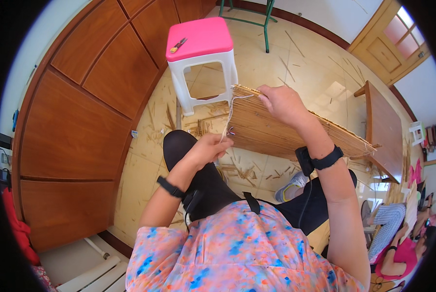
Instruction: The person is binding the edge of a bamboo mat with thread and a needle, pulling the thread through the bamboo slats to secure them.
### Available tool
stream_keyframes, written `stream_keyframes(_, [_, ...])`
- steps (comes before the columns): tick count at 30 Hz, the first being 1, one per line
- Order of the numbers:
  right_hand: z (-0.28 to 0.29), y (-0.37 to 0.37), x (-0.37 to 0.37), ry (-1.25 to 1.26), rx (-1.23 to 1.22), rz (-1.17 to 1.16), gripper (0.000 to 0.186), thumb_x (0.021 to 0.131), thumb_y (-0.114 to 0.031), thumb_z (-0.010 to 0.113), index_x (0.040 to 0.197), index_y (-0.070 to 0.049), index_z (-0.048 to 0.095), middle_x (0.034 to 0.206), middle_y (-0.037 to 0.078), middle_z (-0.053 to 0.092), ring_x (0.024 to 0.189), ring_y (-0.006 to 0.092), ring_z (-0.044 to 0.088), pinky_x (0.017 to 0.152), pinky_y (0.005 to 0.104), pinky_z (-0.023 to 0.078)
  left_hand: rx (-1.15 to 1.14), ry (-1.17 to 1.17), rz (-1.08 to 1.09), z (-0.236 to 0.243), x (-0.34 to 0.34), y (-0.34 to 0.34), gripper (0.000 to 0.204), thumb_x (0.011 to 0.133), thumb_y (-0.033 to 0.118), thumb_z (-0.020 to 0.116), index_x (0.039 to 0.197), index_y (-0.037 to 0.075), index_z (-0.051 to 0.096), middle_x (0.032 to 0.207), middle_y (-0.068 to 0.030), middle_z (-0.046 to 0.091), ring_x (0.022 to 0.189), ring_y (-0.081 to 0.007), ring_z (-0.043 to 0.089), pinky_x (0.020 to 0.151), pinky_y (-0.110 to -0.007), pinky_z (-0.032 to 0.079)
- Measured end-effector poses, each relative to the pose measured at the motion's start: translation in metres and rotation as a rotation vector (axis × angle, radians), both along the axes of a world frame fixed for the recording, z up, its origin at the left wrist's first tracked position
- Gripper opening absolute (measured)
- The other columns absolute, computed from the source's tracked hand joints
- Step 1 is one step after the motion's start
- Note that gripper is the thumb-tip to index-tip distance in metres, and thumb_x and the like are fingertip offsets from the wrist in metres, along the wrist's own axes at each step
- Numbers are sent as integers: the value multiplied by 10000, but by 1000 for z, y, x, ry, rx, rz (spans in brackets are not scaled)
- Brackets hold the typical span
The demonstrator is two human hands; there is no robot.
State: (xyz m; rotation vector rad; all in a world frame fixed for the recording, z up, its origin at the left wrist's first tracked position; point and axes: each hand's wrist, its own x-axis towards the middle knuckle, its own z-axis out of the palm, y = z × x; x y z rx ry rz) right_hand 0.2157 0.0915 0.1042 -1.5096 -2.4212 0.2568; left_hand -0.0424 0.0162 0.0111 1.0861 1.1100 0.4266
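A mat of thin straw-coloured sticks hangs above my knees, its long upper edge slanting down to the right, with white string along its left end. My right hand is closed on that upper edge near the left corner. My left hand is lower, at the left end, its fingers pinched on the white string. A small purplish bit shows beside those fingertips, too small to name.
A pink-topped white stool holds a small tool. Wooden cabinets line the left. A wooden table stands right, with co-workers at lower right. Stick scraps litter the tiles; a green-legged piece of furniture is behind.
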Motion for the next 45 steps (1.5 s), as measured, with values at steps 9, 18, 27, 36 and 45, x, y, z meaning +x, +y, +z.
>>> stream_keyframes(9, [-3,23,9,-23,94,89,201,949,-234,552,944,-60,652,711,196,648,701,407,638,647,499,512,251,37,219,107,-91,-87,212,990,119,517,925,-5,677,600,49,465,499,-23,407,459,-186,301])
stream_keyframes(18, [-8,69,19,-28,37,14,210,925,-250,568,926,-72,680,831,188,677,821,391,645,735,504,510,432,380,489,134,-206,-132,124,874,10,597,834,-30,708,570,63,500,491,-16,411,449,-193,270])
stream_keyframes(27, [-12,102,39,1,-2,-79,204,910,-236,582,912,-61,686,868,198,679,836,396,634,752,486,501,259,554,771,68,-338,-196,172,961,97,568,864,17,685,569,52,456,462,-31,350,412,-200,238])
stream_keyframes(36, [-12,112,53,-20,-22,-126,238,916,-251,572,883,-58,707,848,195,681,835,396,641,769,502,504,131,761,875,10,-411,-266,135,960,115,602,893,28,681,591,30,483,488,-52,397,439,-220,278])
stream_keyframes(45, [-10,103,39,-32,-46,-71,229,915,-251,582,900,-67,717,864,179,690,842,379,646,770,480,510,281,460,1550,12,-438,-302,122,956,184,653,901,80,622,684,26,539,532,-75,448,456,-214,322])
